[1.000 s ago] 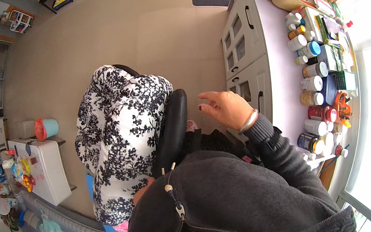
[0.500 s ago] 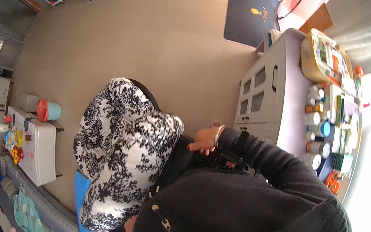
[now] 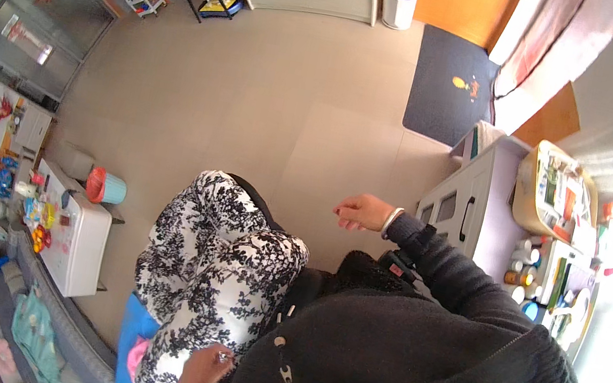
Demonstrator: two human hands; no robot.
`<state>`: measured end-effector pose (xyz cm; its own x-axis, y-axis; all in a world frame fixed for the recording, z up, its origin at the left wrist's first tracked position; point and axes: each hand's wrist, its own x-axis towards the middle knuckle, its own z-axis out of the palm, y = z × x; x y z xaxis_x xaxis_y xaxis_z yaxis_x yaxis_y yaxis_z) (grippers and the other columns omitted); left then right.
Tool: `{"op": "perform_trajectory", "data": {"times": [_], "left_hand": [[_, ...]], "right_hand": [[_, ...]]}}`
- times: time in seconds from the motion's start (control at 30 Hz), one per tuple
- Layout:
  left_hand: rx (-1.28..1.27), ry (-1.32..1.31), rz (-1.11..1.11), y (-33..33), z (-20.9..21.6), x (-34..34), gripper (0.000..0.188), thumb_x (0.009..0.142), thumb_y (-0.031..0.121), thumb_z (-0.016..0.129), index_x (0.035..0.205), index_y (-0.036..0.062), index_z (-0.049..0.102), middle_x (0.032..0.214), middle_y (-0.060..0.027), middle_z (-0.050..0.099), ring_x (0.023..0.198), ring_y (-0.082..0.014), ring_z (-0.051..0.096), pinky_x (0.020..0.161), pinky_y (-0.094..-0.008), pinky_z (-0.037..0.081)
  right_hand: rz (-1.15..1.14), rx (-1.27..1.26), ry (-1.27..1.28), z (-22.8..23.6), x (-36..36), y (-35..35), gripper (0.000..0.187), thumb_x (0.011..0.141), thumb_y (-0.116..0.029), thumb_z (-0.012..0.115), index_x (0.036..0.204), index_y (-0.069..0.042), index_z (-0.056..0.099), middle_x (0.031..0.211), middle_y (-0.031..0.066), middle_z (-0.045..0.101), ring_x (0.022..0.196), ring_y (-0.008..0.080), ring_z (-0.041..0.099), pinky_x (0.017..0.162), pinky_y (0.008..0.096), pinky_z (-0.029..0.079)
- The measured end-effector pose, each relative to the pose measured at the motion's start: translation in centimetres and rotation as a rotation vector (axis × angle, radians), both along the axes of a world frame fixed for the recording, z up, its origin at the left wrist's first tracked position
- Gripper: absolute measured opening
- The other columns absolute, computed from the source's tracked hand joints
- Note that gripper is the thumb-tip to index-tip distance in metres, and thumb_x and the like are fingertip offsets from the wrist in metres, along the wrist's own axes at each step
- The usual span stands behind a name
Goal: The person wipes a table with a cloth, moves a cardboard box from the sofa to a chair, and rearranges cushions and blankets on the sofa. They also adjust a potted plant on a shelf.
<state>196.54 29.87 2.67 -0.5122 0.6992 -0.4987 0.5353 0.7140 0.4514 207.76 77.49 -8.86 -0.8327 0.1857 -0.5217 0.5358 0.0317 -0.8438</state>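
Observation:
My right hand (image 3: pixel 365 212) hangs in the air beyond my lap, over the floor, with its fingers loosely stretched and nothing visible in it. A pale bracelet (image 3: pixel 391 223) circles that wrist, below a dark sleeve. On my thigh, against the black-and-white patterned trousers (image 3: pixel 226 276), lies my left hand (image 3: pixel 206 369). Its fingers are curled, and a small shiny spot shows at them; what they hold, if anything, is hidden. Beside my right forearm sits a dark object with a red patch (image 3: pixel 396 270), partly covered by the sleeve.
To the right stands a white cabinet (image 3: pixel 481 177) with a tan basket (image 3: pixel 535 220) and several bottles on top. A dark mat (image 3: pixel 444 109) lies by the door, near a potted plant (image 3: pixel 399 3). At left are a white table (image 3: pixel 87 251), a bin (image 3: pixel 110 188) and a grey sofa (image 3: pixel 73 331).
My right hand has lifted away from beside my thigh and its fingers have spread. My left hand, mostly hidden before, now shows on the thigh. The whole view has shifted, showing more at the top.

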Motion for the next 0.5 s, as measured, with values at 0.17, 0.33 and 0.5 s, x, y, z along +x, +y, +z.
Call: {"op": "perform_trajectory", "data": {"times": [0.17,0.33,0.5], "left_hand": [[-0.003,0.188,0.089,8.3,2.6,-0.7,0.011,0.083,0.024,0.062,0.084,0.0137,0.065,0.067,-0.0097,0.062,0.066,-0.0321,0.061,0.058,-0.0429,0.045],[-0.075,0.155,0.333,15.1,1.8,-1.0,0.017,0.085,0.027,0.061,0.088,0.0119,0.067,0.065,-0.0128,0.062,0.063,-0.0343,0.061,0.057,-0.0436,0.046],[-0.090,0.027,0.312,21.0,-4.2,0.7,0.025,0.086,0.033,0.056,0.088,0.0112,0.069,0.079,-0.0156,0.066,0.073,-0.0345,0.063,0.063,-0.0444,0.048]], "right_hand": [[-0.009,0.006,-0.032,2.0,-1.7,5.8,0.037,0.091,-0.031,0.053,0.116,-0.005,0.060,0.086,0.0047,0.068,0.070,0.0107,0.063,0.058,0.0261,0.051],[0.012,0.005,0.015,0.8,-7.3,14.6,0.036,0.090,-0.030,0.054,0.114,-0.004,0.061,0.087,0.0052,0.068,0.075,0.0109,0.064,0.061,0.0244,0.051],[0.106,0.064,0.076,0.7,-11.4,23.6,0.032,0.092,-0.025,0.050,0.116,-0.005,0.060,0.090,0.0037,0.068,0.079,0.0101,0.063,0.067,0.0244,0.051]]}}
